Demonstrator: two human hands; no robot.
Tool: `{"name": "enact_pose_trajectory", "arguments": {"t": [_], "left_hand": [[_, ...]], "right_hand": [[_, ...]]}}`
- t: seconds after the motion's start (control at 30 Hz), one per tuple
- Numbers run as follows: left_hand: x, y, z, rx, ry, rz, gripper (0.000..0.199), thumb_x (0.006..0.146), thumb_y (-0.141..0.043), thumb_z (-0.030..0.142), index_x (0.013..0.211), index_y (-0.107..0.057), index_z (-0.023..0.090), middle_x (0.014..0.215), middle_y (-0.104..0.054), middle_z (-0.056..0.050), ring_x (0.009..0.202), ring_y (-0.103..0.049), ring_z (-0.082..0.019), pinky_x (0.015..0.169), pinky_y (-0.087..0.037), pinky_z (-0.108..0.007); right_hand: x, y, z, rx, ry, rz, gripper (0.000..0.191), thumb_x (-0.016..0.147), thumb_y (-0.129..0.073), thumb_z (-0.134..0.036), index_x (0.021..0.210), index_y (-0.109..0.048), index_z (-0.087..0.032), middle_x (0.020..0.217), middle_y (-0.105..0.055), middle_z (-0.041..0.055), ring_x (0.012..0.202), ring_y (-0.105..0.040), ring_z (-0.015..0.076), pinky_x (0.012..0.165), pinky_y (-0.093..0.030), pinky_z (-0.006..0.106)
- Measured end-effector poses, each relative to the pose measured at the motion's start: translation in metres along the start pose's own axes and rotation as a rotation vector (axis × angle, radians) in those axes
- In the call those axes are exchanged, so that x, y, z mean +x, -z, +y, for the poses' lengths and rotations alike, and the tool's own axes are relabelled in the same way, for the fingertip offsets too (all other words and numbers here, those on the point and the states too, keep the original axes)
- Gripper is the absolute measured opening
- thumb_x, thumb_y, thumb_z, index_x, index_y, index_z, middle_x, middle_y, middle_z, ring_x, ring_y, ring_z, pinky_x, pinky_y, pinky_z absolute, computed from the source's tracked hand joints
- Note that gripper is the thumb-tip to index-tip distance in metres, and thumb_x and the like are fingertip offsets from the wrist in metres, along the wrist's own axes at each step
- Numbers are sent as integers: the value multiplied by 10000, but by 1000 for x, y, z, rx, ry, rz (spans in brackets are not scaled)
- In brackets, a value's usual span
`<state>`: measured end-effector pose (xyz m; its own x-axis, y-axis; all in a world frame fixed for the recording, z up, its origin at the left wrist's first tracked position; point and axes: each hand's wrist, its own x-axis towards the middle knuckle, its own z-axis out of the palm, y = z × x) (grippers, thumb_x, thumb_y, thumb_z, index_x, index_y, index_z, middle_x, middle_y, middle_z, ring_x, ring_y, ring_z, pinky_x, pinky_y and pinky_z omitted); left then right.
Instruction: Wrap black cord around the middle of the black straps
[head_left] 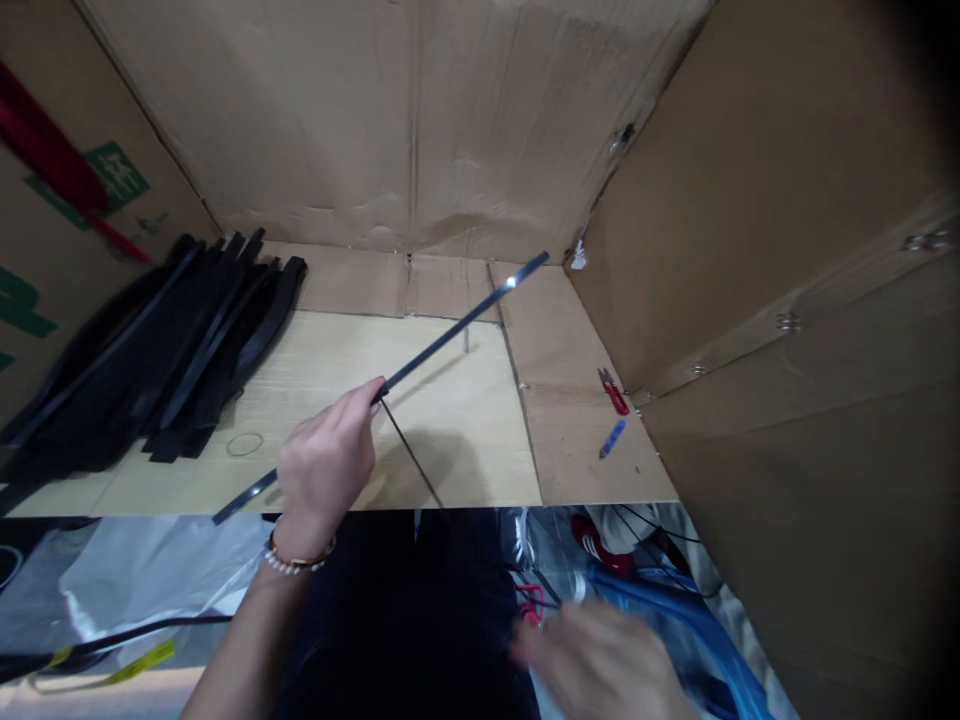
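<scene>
My left hand [328, 462] is closed around a long, narrow, shiny black strip [465, 321], which slants from lower left to upper right over the board. A thin dark cord [411, 452] runs from beside my fingertips down to the front edge of the board. Low on the right, my right hand [604, 665] is smeared by motion, so its fingers do not show clearly. Just left of it is a small red looped object [530, 604]; whether the hand touches it I cannot tell.
Cardboard walls [750, 250] enclose the pale board [465, 440]. Black strips [202, 350] lie piled at the left, with a rubber band [245, 444] nearby. Red thread snips [613, 391] and a blue pen-like object [612, 439] lie on the right. A red item hangs upper left.
</scene>
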<state>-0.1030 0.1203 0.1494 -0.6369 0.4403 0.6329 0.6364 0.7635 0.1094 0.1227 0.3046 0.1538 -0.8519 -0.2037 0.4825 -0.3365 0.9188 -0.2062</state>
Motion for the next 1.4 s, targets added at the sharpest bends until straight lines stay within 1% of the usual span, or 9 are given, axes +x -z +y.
{"name": "enact_pose_trajectory", "arguments": {"t": [0.17, 0.27, 0.4, 0.6, 0.77, 0.9, 1.0, 1.1, 1.4], "left_hand": [[2, 5, 5, 2, -93, 50, 279, 938, -536, 171, 1204, -613, 199, 1041, -771, -57, 774, -715, -200, 608, -472, -321], [2, 7, 21, -32, -216, 29, 259, 931, -538, 143, 1177, -606, 188, 1028, -774, -32, 724, -700, -181, 610, -477, -326], [0, 10, 34, -29, -330, -65, 238, 924, -525, 125, 1139, -621, 163, 973, -777, -26, 639, -661, -171, 566, -456, -336], [-1, 15, 34, -49, -382, -110, 304, 883, -476, 35, 1138, -617, 123, 984, -772, -44, 651, -666, -175, 557, -462, -334], [-6, 13, 34, -259, -170, -156, 245, 937, -485, 163, 1120, -646, 183, 974, -776, -47, 681, -699, -172, 576, -493, -283], [-14, 7, 38, -672, 213, -272, 249, 943, -523, 282, 1137, -658, 205, 871, -764, -33, 662, -692, -142, 571, -514, -223], [-17, 6, 44, -1016, 532, -316, 285, 910, -580, 351, 1116, -670, 177, 747, -717, -14, 530, -621, -112, 485, -499, -203], [-15, 8, 50, -1254, 721, -288, 301, 872, -626, 362, 1077, -674, 146, 711, -668, -9, 494, -565, -95, 444, -485, -196], [-13, 15, 56, -1383, 820, -227, 260, 848, -652, 309, 1055, -674, 153, 676, -613, 14, 472, -522, -74, 422, -481, -184]], "right_hand": [[-9, -22, 52, -169, -372, -252, 467, 1040, -296, -306, 732, -623, -177, 591, -660, 32, 501, -663, 191, 435, -487, 298], [12, -33, 50, -26, -406, -127, 281, 1011, -424, -340, 1113, -602, -149, 951, -738, 89, 857, -725, 214, 699, -587, 325], [66, -35, 23, 77, -348, 229, 207, 959, -532, -262, 1138, -544, -159, 1017, -689, 109, 997, -655, 227, 874, -551, 379], [109, -50, 7, 58, -447, 168, 262, 977, -489, -385, 978, -578, -139, 915, -670, 126, 891, -657, 265, 767, -565, 417], [112, -65, 3, 398, -548, 264, 197, 1001, -438, -296, 940, -589, -186, 847, -700, 45, 776, -675, 168, 674, -549, 277], [115, -61, 4, 539, -603, 311, 175, 979, -484, -275, 906, -620, -192, 733, -680, -2, 604, -630, 112, 535, -490, 213], [115, -59, 9, 428, -458, 344, 128, 962, -535, -249, 912, -639, -193, 748, -702, 1, 619, -644, 110, 563, -504, 218], [114, -61, 11, 261, -280, 392, 70, 947, -572, -199, 979, -633, -184, 843, -735, 30, 721, -682, 135, 653, -538, 242], [112, -61, 4, 145, -250, 431, 62, 946, -577, -175, 988, -623, -173, 759, -720, 32, 627, -643, 148, 613, -521, 271]]}}
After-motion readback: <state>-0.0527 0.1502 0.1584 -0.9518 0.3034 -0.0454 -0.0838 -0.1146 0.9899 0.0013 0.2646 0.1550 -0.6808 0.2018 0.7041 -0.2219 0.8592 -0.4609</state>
